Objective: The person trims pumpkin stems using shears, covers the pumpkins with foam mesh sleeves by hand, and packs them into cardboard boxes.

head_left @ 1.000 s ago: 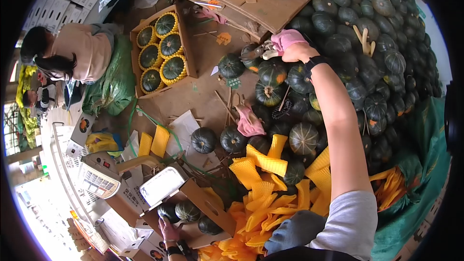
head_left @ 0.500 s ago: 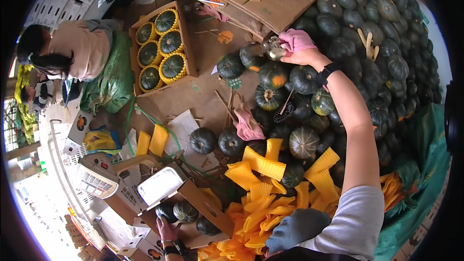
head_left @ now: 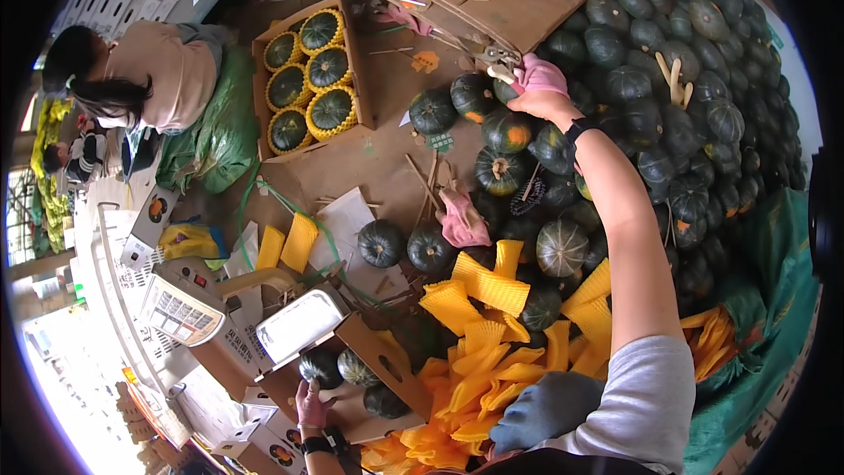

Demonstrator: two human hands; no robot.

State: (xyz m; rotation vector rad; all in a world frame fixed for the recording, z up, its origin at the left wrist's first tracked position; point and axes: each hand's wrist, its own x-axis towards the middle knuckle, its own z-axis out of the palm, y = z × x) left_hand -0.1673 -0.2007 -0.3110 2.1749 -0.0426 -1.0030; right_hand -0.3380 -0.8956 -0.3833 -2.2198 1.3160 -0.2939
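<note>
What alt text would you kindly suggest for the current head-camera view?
A person's gloved right hand grips a metal tool beside heaped dark green squashes; the left hand is at a squash in an open cardboard box. Yellow foam sleeves lie nearby.

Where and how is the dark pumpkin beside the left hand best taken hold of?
I would grip the dark pumpkin by its rounded sides, coming from above. Its top looks uncovered; it lies inside the cardboard box, with a striped pumpkin close at image right. The left hand is at its lower-left edge.
</note>
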